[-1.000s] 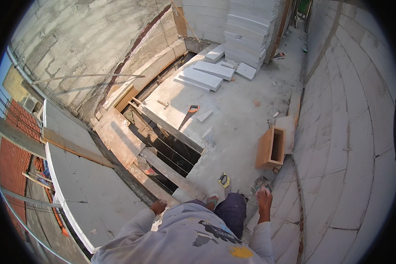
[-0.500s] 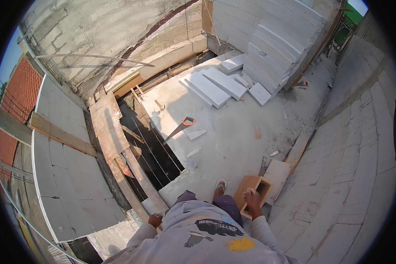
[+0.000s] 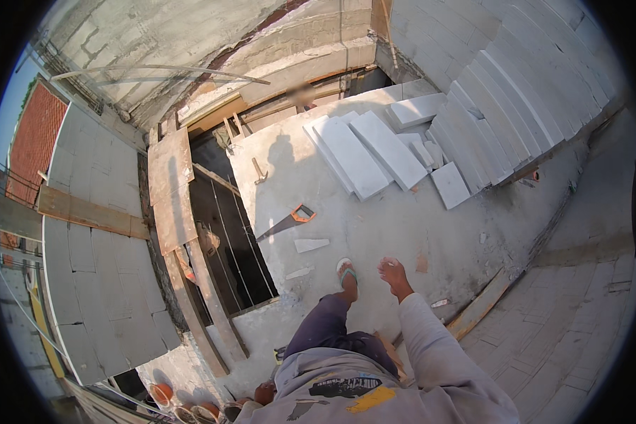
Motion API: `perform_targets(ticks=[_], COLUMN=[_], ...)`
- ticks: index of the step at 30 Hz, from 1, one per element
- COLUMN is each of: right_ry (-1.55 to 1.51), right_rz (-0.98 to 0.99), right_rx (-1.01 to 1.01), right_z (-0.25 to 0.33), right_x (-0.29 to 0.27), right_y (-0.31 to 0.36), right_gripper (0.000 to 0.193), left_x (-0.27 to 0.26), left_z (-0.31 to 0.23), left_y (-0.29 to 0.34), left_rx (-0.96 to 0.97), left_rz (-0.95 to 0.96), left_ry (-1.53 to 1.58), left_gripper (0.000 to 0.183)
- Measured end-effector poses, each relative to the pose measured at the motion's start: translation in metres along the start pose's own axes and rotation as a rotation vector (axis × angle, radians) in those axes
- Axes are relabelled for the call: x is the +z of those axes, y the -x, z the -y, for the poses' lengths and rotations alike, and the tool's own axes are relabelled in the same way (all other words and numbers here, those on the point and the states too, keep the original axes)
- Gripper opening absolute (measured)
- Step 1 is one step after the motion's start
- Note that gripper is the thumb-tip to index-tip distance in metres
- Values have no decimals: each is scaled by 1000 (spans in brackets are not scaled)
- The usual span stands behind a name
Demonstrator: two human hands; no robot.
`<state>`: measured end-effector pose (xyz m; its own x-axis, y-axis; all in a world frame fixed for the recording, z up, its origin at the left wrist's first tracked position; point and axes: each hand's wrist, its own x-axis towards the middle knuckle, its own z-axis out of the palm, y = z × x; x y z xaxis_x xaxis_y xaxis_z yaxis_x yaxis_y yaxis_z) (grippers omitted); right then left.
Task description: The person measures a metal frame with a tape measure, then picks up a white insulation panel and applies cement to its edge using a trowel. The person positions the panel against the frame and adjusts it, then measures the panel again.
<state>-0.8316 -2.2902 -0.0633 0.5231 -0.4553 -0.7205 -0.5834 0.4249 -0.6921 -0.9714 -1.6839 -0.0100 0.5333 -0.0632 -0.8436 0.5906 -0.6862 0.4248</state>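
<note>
My right hand (image 3: 396,277) reaches forward over the concrete floor with its fingers apart and nothing in it. Below it a foot in a sandal (image 3: 345,270) stands on the floor. My left hand (image 3: 265,392) hangs low beside my shirt, its fingers mostly hidden. Ahead lies a handsaw (image 3: 302,214) with an orange and black handle, its blade pointing toward the floor opening. Beside the saw rests a small offcut of white block (image 3: 311,244). Farther off, a hammer (image 3: 259,171) lies near the opening's edge.
A floor opening (image 3: 222,233) with thin bars across it drops away at left, flanked by planks (image 3: 215,304). Pale blocks (image 3: 357,159) lie at the far right beside a tall stack (image 3: 502,106). Block walls rise on both sides. Buckets (image 3: 162,393) stand lower left.
My right hand has moved forward, away from the wooden box, and its fingers have opened. The view has shifted; the box is now mostly hidden behind my body. My left hand stays low.
</note>
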Motion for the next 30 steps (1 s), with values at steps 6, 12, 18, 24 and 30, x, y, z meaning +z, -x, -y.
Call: perform_targets(ticks=[6, 12, 18, 24, 30], right_ry=[37, 238, -286, -557, -487], right_rz=[21, 84, -96, 166, 222], right_rx=[141, 16, 266, 237, 258], right_z=[11, -12, 18, -12, 17], right_x=[-3, -8, 17, 0, -7], right_y=[-217, -461, -618, -667, -596], right_gripper=[58, 76, 91, 89, 88], left_x=[58, 98, 160, 203, 213], left_z=[-200, -334, -400, -430, -431], left_y=[-72, -152, -233, -262, -250], left_rx=[-61, -201, -351, -409, -325], left_rz=[-19, -40, -50, -37, -40], left_ry=[-17, -25, 1, 42, 71], left_gripper=[36, 36, 37, 37, 37])
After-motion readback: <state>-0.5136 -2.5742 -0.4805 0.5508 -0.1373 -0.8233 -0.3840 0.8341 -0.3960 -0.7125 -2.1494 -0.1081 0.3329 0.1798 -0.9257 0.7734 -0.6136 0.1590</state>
